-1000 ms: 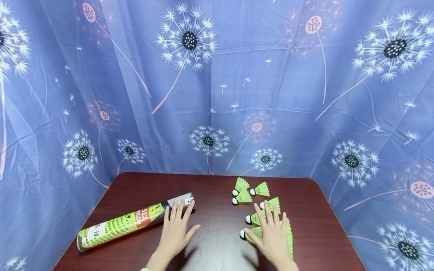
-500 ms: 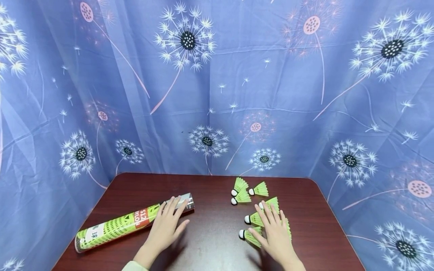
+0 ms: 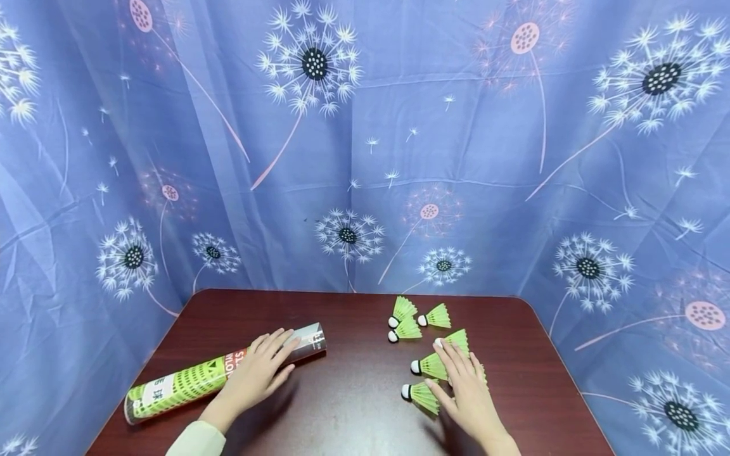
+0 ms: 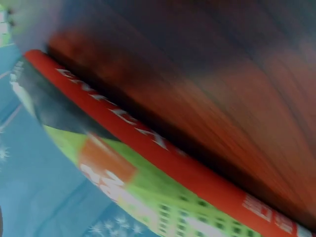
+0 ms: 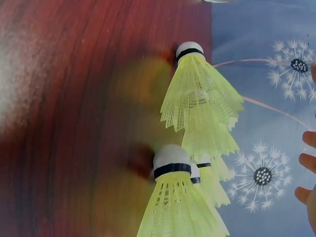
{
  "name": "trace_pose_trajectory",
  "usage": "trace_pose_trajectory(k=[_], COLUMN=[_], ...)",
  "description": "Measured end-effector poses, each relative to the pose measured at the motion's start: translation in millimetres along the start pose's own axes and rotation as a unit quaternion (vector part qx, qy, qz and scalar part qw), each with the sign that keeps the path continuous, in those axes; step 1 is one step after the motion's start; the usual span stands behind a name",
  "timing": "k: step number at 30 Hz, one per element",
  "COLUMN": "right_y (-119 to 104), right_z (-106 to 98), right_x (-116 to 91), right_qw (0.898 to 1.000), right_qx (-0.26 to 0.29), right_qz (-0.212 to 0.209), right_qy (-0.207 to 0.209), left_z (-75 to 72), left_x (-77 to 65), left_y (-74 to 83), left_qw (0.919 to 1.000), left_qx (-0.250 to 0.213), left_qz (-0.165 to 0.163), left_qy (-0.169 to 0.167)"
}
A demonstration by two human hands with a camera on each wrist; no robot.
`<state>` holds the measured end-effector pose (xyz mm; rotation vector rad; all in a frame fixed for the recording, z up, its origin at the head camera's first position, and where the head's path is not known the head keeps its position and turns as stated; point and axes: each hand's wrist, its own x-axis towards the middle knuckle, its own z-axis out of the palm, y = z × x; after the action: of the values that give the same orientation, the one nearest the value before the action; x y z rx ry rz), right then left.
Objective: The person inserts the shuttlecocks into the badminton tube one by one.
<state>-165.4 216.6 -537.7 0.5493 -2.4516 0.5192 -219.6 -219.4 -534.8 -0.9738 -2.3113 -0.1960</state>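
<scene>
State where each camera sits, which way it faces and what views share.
Head: worn on the head, facing forward and down at the table, blue cloth behind; left hand, right hand and a pale sleeve show.
Left wrist: on that wrist, facing the tube; no hand plainly shows.
Right wrist: on that wrist, facing the shuttlecocks; fingers show at the right edge.
Head and left wrist share the tube; head and right, the shuttlecocks.

Yellow-green shuttlecocks (image 5: 197, 91) on reddish tabletop (image 5: 74, 98), fingers (image 5: 308, 161) at right edge, blue dandelion-print cloth (image 5: 266, 128)
</scene>
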Motion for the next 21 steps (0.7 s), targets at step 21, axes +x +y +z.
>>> trace_pose_trajectory(k=[21], right_y=[29], right_z=[-12], right_x=[-27], right_qw=[0.998], right_qx=[0.022], right_qz=[0.059], right_qy=[0.015], left_z=[8.8], left_x=[-40.1], left_y=[-47.9], left_qw=[0.9973], left_qx=[0.044], left_qz=[0.016], left_qy=[-0.057])
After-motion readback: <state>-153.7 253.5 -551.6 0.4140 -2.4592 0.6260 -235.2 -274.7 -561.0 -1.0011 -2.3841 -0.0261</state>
